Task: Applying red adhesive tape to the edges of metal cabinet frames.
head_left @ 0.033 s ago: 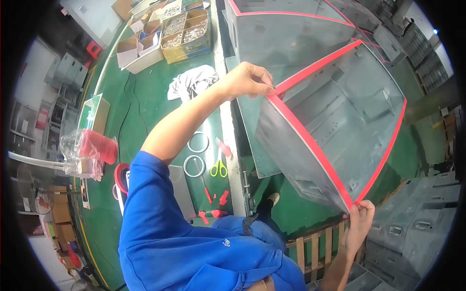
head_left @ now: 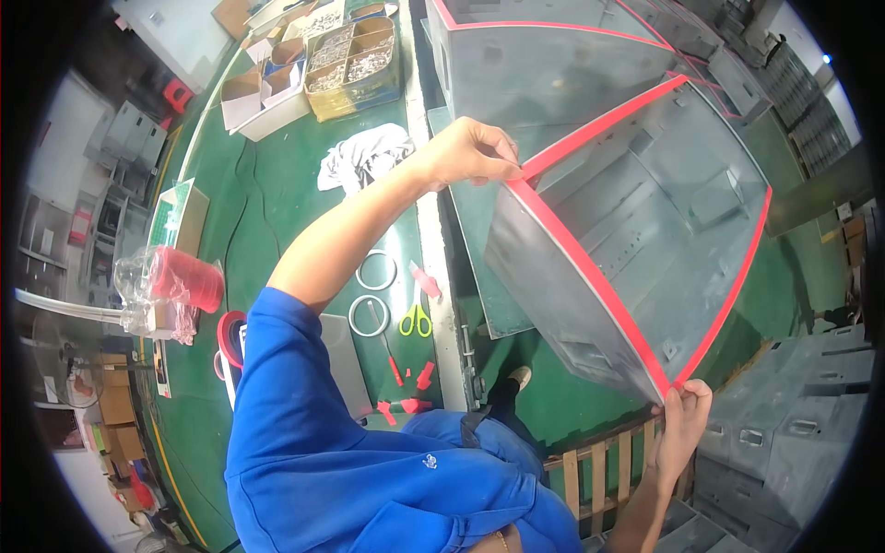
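Note:
A grey metal cabinet lies with its open side up, its rim lined with red tape. At the rim's left corner, my left hand is closed, thumb and finger pinching the tape. My right hand is closed on the tape at the near corner, thumb and fingers pressed together there. Between the two hands the strip runs straight along the rim. Parts of both fingertips are hidden by the fingers themselves.
On the green bench lie green-handled scissors, a red-handled tool, tape rings, red scraps and a white cloth. A divided box of small parts stands farther off. Another taped cabinet stands beyond; a wooden pallet is near.

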`<state>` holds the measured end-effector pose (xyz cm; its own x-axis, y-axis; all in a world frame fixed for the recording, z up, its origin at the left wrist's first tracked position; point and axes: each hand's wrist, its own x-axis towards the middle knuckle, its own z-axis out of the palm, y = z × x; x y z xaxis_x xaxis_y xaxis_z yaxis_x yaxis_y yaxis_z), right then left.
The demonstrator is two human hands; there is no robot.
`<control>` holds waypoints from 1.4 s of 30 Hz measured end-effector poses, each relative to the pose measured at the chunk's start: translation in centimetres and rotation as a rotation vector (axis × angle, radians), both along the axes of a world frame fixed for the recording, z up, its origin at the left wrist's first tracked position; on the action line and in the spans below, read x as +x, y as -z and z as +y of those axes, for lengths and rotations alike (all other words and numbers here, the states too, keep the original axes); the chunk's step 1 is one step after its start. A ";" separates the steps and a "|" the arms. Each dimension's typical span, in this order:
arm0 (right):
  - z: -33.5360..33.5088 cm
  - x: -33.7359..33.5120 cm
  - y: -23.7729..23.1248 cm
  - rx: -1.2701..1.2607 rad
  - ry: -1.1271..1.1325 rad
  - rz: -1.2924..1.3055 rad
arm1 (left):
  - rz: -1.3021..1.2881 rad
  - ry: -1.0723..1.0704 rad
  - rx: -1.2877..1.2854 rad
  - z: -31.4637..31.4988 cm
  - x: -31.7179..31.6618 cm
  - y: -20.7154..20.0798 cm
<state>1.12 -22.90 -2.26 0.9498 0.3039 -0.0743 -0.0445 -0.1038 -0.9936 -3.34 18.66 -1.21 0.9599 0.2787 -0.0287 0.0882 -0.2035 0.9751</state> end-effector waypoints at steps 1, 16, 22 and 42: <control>0.1 0.0 0.1 0.004 0.001 -0.007 | -0.001 0.004 -0.010 0.0 0.0 0.0; 0.3 -0.1 -0.4 0.012 0.012 0.013 | -0.026 -0.027 0.032 -0.5 -0.2 0.1; 0.2 -0.1 -0.1 0.043 0.009 -0.008 | -0.016 -0.066 -0.064 -1.0 -0.5 0.6; -0.6 -1.2 2.6 -0.629 0.011 -1.299 | -0.180 -0.264 -0.173 -3.9 0.2 3.9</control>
